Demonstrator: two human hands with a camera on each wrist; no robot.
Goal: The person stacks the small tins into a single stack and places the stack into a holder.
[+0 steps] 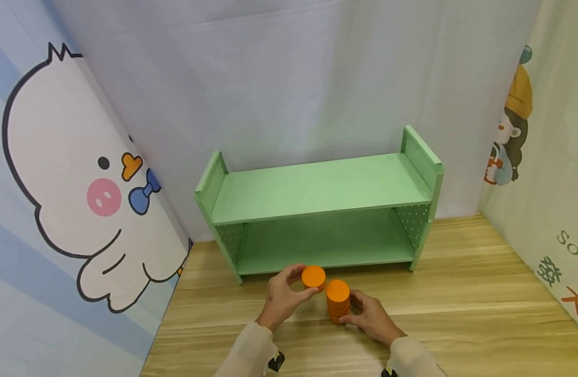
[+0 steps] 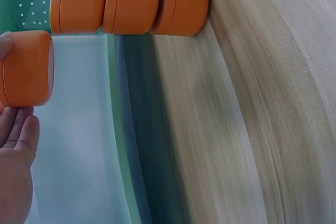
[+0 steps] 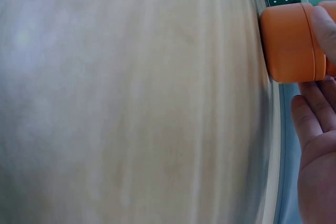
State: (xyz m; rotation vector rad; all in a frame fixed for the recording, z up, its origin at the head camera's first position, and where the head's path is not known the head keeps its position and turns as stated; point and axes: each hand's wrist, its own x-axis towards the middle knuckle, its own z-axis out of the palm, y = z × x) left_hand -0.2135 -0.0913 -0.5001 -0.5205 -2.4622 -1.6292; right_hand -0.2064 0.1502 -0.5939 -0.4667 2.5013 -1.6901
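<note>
My left hand (image 1: pixel 283 298) pinches a small round orange jar (image 1: pixel 314 276) between thumb and fingers, up off the table. Just right of it, three like jars stand in an upright stack (image 1: pixel 338 293) on the wood. My right hand (image 1: pixel 372 317) grips this stack from its right side, thumb in front and fingers behind. In the left wrist view the held jar (image 2: pixel 26 69) is beside the top of the stack, level with its upper end. The right wrist view shows the bottom jar (image 3: pixel 289 43) on the tabletop, with my thumb (image 3: pixel 324 30) against the stack.
A green two-tier shelf (image 1: pixel 317 188) with perforated side panels stands behind the hands, its front edge close to the jars. The wood-grain table (image 1: pixel 482 293) extends to both sides. Printed cloth (image 1: pixel 317 78) hangs at the back, left and right.
</note>
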